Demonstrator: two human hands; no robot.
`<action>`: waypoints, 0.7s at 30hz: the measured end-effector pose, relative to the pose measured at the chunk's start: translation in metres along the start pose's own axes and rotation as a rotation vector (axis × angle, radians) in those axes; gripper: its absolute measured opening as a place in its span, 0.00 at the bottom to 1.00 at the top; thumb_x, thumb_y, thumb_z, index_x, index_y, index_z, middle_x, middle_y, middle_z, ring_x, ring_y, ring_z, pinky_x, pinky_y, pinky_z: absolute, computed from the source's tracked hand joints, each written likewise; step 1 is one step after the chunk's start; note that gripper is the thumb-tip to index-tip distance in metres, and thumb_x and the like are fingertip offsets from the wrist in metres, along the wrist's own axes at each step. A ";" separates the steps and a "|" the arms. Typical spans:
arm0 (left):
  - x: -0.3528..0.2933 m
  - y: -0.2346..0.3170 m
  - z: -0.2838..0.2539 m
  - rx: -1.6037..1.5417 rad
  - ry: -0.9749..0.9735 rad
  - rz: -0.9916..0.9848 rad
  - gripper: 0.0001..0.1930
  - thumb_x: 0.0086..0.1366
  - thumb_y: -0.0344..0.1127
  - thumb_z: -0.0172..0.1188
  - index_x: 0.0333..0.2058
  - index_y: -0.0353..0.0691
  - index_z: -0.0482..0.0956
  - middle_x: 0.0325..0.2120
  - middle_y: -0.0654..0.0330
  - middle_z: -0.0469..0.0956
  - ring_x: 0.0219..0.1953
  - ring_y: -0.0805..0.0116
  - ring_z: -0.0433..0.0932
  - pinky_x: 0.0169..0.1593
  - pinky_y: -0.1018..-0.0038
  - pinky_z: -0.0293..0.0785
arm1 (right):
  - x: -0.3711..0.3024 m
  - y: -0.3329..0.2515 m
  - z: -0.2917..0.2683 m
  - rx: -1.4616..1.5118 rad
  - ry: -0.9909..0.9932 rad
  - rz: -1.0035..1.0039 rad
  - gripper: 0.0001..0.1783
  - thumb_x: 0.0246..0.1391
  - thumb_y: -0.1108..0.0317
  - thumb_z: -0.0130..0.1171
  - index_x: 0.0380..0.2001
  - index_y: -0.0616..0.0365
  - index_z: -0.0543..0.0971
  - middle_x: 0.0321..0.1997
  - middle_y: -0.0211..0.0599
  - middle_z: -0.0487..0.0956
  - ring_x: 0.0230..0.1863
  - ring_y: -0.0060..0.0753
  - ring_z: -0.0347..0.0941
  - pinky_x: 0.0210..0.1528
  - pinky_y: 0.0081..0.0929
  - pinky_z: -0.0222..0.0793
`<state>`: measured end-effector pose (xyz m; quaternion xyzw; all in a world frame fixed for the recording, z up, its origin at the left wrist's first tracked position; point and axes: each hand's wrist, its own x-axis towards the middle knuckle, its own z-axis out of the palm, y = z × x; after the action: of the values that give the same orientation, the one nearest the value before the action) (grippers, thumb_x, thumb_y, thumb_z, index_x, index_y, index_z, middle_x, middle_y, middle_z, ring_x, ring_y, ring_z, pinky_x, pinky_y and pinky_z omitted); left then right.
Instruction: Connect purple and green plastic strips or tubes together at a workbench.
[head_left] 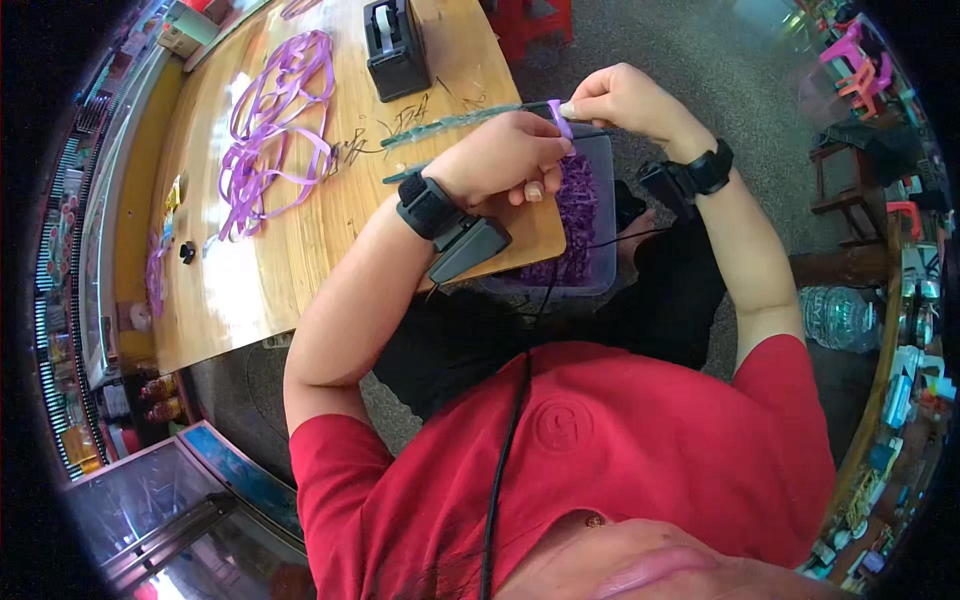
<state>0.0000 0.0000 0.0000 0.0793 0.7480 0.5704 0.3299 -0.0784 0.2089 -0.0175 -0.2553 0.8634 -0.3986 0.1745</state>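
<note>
A short strip of purple ribbon (560,122) stands between my hands, beside the table's right edge. My left hand (510,155) pinches the ribbon's lower end between thumb and forefinger, its other fingers curled under. At the strip's upper end, my right hand (635,105) is closed in a pinch; whether it grips the ribbon or a rod tip there, I cannot tell. A thin rod with a greenish translucent covering (450,125) runs from over the table to the ribbon, passing behind my left hand. Below my hands, a clear plastic bin (603,215) holds many purple ribbon pieces.
On the wooden table (350,230) lie a loose heap of long purple ribbon (275,140) and a black tape dispenser (395,50). A teal strip (405,172) lies near my left wrist. A black cable (508,430) hangs down my front. A red stool (530,25) stands beyond the table.
</note>
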 end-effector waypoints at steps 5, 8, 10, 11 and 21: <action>-0.001 0.002 0.003 -0.017 0.038 0.013 0.15 0.70 0.39 0.52 0.48 0.35 0.74 0.20 0.66 0.75 0.14 0.81 0.67 0.16 0.83 0.63 | -0.011 0.004 -0.001 -0.136 0.183 0.017 0.16 0.53 0.56 0.65 0.25 0.60 0.84 0.19 0.29 0.79 0.22 0.18 0.72 0.25 0.20 0.66; 0.000 0.000 0.002 -0.025 0.037 0.011 0.15 0.70 0.39 0.52 0.47 0.35 0.74 0.20 0.66 0.75 0.15 0.81 0.67 0.16 0.83 0.62 | -0.023 -0.003 0.004 -0.125 0.315 -0.092 0.18 0.55 0.56 0.63 0.24 0.60 0.84 0.19 0.29 0.79 0.22 0.18 0.72 0.25 0.21 0.66; 0.000 0.001 0.002 -0.027 0.043 0.009 0.15 0.70 0.39 0.52 0.47 0.35 0.74 0.20 0.66 0.75 0.15 0.81 0.68 0.16 0.84 0.63 | -0.026 -0.016 0.013 -0.180 0.291 -0.066 0.18 0.55 0.54 0.63 0.24 0.60 0.84 0.18 0.31 0.79 0.21 0.23 0.73 0.27 0.24 0.68; 0.000 0.001 0.003 -0.030 0.050 0.007 0.14 0.70 0.39 0.52 0.47 0.35 0.74 0.20 0.66 0.75 0.15 0.82 0.68 0.16 0.84 0.63 | -0.025 -0.022 0.019 -0.234 0.266 -0.042 0.19 0.54 0.53 0.62 0.24 0.60 0.84 0.17 0.32 0.79 0.20 0.27 0.74 0.28 0.28 0.70; -0.040 0.027 0.013 0.122 0.285 0.450 0.13 0.70 0.35 0.53 0.50 0.36 0.76 0.24 0.65 0.78 0.21 0.82 0.73 0.23 0.84 0.67 | -0.010 0.013 0.023 0.332 0.057 -0.009 0.18 0.59 0.57 0.60 0.25 0.61 0.82 0.23 0.28 0.79 0.25 0.19 0.73 0.30 0.19 0.69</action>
<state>0.0313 -0.0003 0.0384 0.1822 0.7835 0.5885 0.0811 -0.0626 0.2079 -0.0412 -0.2153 0.7891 -0.5438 0.1878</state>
